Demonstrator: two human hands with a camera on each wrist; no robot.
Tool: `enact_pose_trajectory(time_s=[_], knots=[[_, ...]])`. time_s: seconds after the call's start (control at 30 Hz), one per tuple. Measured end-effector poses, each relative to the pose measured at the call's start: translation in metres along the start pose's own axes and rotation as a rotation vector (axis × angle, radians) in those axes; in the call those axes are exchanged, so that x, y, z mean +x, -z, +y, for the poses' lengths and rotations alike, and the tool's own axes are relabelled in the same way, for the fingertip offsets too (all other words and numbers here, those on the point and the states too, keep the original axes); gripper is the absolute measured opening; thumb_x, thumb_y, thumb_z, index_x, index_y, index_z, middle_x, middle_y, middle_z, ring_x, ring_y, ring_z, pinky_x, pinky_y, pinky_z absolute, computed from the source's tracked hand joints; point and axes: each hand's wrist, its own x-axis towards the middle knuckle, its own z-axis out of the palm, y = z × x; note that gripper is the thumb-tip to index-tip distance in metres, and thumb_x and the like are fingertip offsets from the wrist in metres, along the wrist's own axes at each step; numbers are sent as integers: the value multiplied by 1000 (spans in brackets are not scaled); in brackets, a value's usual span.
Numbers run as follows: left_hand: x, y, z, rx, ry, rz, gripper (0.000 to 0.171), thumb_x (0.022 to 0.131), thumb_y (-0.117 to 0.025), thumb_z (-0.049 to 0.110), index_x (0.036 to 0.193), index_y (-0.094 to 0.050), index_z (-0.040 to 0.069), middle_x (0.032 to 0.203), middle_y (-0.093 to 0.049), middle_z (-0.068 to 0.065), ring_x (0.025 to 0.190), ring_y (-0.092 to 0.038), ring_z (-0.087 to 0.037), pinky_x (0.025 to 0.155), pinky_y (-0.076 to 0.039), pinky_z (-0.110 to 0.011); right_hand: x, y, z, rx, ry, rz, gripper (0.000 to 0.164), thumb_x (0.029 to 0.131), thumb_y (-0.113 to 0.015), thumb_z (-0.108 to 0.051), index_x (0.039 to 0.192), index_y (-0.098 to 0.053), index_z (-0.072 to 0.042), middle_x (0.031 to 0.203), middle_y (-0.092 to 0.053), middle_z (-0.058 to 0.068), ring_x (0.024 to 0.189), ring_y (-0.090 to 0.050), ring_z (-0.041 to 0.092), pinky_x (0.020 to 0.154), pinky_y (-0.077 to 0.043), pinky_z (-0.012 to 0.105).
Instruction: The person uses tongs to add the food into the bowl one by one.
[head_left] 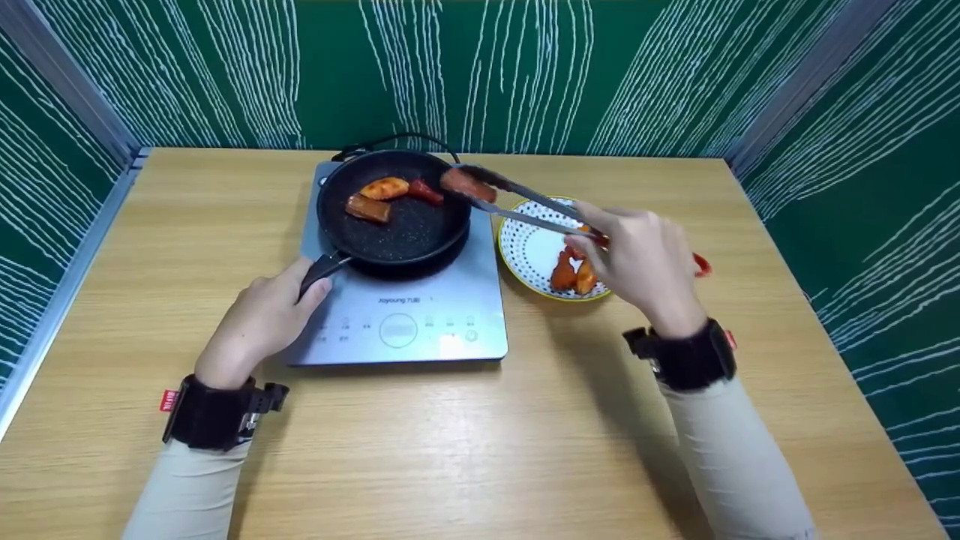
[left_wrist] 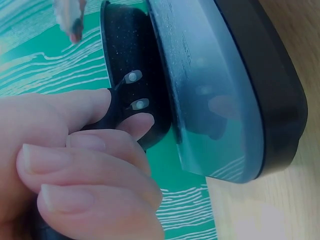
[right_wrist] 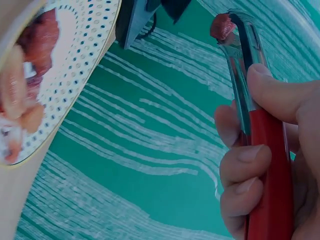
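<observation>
My left hand [head_left: 262, 315] grips the black handle [head_left: 322, 271] of a frying pan [head_left: 409, 232], which sits on an induction cooker [head_left: 405, 330]. Inside the pan lie a brown rectangular piece [head_left: 368, 208], an orange-yellow piece [head_left: 385, 188] and a dark red piece [head_left: 425, 192]. With my right hand [head_left: 649, 259] I hold red-handled metal tongs [right_wrist: 270, 165]. Their tips pinch a reddish-brown piece of food [head_left: 469, 184] above the pan's right rim. Below the tongs stands a dotted, yellow-rimmed bowl [head_left: 529, 255] with several food pieces [head_left: 574, 271], partly hidden by my right hand.
A black cable [head_left: 405, 138] runs behind the pan. Green walls with white streaks [head_left: 517, 75] enclose the back and sides of the wooden table [head_left: 450, 450]. The bowl stands close to the cooker's right edge.
</observation>
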Motion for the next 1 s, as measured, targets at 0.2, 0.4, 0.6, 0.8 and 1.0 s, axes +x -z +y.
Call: enact_pose_trajectory(time_s=[0.2,0.4,0.6,0.8,1.0], knots=[[0,0,-1,18,-14,10,31,115,-45,41,119,-50,10,83,-43,-8,77,-52,-30,64,-33,-39,30,-12,-20,-100,108,-76,25,99,-78,-37,110,-75,-14,72,-62,4,51,-50,25,44,-35,35],[0,1,0,20,-11,6,31,115,-45,41,118,-49,11,82,-42,-8,76,-52,-31,63,-32,-38,52,-25,-33,-160,126,-142,24,100,-77,-39,109,-74,-16,75,-64,6,55,-54,27,48,-44,40],[0,1,0,12,-8,7,32,115,-45,41,120,-50,11,83,-43,-9,78,-53,-31,64,-33,-39,64,-37,-43,-175,139,-161,23,99,-78,-35,115,-78,-18,81,-72,9,57,-55,28,49,-46,41],[-1,0,-1,13,-8,11,31,115,-45,41,119,-50,10,83,-43,-9,78,-53,-31,64,-33,-39,71,-45,-50,-178,147,-189,27,98,-79,-37,119,-79,-19,85,-74,9,60,-57,27,52,-49,42],[0,1,0,13,-2,13,30,115,-45,40,118,-51,11,84,-45,-9,79,-53,-32,65,-34,-39,76,-49,-51,-170,157,-189,33,97,-81,-35,124,-79,-18,90,-76,11,62,-59,27,53,-50,43]])
